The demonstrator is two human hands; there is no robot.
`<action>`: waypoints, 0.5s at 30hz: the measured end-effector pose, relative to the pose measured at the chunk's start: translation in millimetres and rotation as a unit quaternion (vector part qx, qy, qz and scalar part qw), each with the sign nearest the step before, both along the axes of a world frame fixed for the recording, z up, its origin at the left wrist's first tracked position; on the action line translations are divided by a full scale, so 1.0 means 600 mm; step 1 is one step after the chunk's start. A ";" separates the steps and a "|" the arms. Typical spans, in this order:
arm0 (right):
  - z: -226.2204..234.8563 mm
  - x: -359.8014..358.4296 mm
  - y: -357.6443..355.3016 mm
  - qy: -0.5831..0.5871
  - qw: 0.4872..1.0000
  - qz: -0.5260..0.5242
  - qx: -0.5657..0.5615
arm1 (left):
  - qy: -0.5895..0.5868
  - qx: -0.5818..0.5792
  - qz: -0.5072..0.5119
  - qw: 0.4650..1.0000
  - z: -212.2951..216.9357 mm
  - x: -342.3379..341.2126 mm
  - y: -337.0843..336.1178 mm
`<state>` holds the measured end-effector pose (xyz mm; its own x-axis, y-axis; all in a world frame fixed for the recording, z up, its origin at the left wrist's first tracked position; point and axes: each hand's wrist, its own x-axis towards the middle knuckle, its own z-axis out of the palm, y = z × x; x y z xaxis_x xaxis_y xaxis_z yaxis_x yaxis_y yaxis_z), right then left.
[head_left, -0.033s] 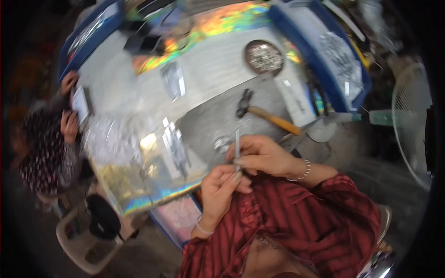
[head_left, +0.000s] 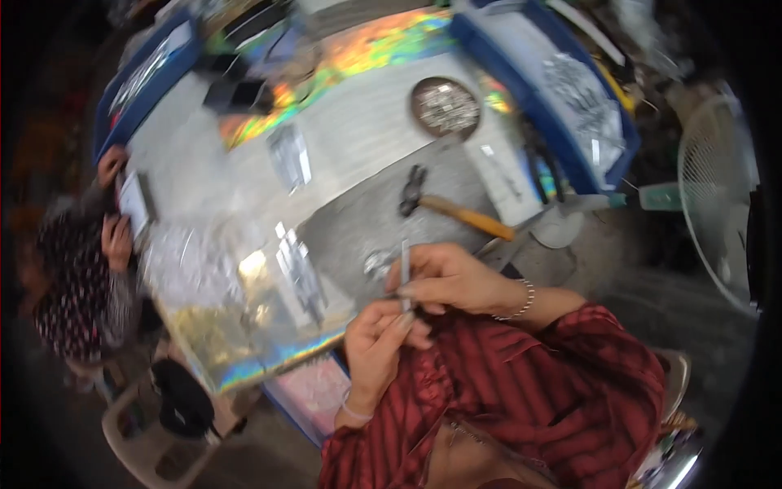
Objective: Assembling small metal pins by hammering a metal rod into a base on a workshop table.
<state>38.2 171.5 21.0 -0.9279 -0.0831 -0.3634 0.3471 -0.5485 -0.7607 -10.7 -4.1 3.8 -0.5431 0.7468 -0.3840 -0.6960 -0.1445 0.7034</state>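
Close in front of my chest, a thin, flat silvery strip stands nearly upright between my fingers. My right hand pinches it around the middle. Lower down, my left hand is closed with thumb and fingertips at the strip's bottom end. Just beyond my hands lies a grey slab, with a small clump of shiny bits on it. A hammer with a dark head and a yellow-brown wooden handle rests on the slab. Blur hides the strip's finer detail.
A round brown bowl of small silvery pieces stands behind the slab. Blue trays flank the table. Plastic bags and silvery strips lie left. Another person holds a phone-like object. A fan stands right.
The view has shifted slightly, so the table and things on it appear a little further left. My hands keep the same hold on the strip.
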 end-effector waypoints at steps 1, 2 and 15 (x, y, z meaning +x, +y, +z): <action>-0.003 0.000 -0.006 -0.001 0.998 -0.038 -0.055 | 0.009 -0.008 0.008 1.000 -0.002 0.002 -0.005; -0.004 0.003 -0.004 0.000 0.995 -0.054 -0.080 | -0.001 0.015 0.025 1.000 0.000 0.001 -0.005; -0.001 0.025 -0.030 0.057 0.997 0.043 0.010 | 0.286 0.039 0.274 0.917 0.001 -0.004 -0.014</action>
